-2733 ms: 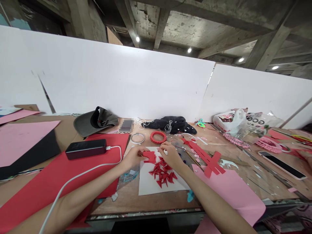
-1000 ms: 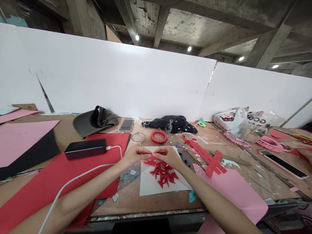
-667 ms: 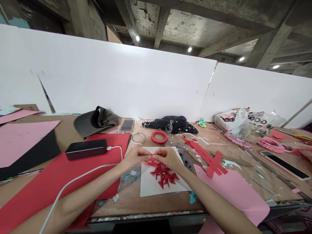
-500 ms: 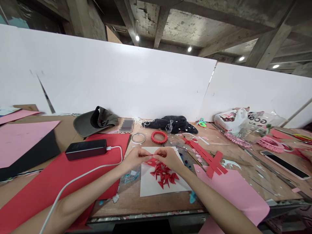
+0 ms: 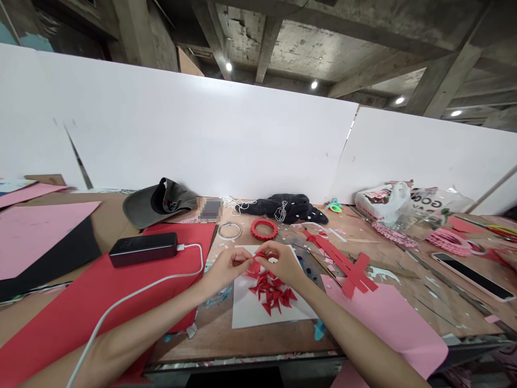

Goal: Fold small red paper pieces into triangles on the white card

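My left hand [image 5: 226, 268] and my right hand [image 5: 280, 261] meet above a white sheet [image 5: 250, 310], both pinching a small piece of red paper [image 5: 254, 266] between fingertips. Just below the hands, a pile of several folded red paper triangles [image 5: 273, 291] lies on the white sheet. Both forearms reach in from the bottom edge of the view.
A black power bank [image 5: 143, 248] with a white cable sits on a large red sheet [image 5: 81, 312]. Red paper strips [image 5: 343, 261], a pink sheet [image 5: 388, 323], a red ring [image 5: 264, 229], a grey cap [image 5: 157, 202], black cloth [image 5: 283, 206], plastic bags [image 5: 383, 202] and a phone [image 5: 472, 275] lie around.
The red paper piece lay flatter and wider between my hands 2.7 s ago; now it is folded smaller and pinched up between both hands' fingertips. The hands drew closer together.
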A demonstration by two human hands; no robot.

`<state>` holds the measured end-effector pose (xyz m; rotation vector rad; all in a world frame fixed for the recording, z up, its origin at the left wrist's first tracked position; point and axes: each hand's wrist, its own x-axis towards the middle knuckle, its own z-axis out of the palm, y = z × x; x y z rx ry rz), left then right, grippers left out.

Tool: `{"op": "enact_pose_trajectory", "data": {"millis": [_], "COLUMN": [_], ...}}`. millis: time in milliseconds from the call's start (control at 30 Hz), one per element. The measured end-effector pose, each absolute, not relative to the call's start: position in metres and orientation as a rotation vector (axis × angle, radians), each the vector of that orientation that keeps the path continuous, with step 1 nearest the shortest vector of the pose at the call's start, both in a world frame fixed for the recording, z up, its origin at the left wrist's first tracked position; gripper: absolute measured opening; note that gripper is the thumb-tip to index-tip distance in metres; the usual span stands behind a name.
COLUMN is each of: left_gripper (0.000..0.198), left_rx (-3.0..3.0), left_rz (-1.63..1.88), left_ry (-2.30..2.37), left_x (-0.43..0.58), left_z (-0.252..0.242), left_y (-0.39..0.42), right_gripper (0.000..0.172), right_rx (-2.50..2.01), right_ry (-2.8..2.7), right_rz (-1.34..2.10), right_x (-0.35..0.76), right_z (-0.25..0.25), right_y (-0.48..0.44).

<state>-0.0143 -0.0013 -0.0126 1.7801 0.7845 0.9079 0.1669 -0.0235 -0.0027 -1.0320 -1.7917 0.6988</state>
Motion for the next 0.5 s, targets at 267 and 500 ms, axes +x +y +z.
{"op": "enact_pose_trajectory", "data": {"millis": [267,500], "left_gripper": [0.028,0.027], "left_rx": [1.334,1.071], "left_rz": [0.847,0.835], "left_ry": [0.757,0.718], "left_x": [-0.0164,-0.0227], "left_z": [-0.0066,-0.0049], "left_y": [-0.0027,-0.0019], "right_gripper": [0.014,0.026], "right_rx": [-0.992,-0.865], "right_ry": [-1.909,-2.012], "right_rz": [0.411,0.268], "right_x": [0.1637,0.1655], "right_z": [-0.0022,-0.0072], "right_y": [-0.0293,-0.0279]}}
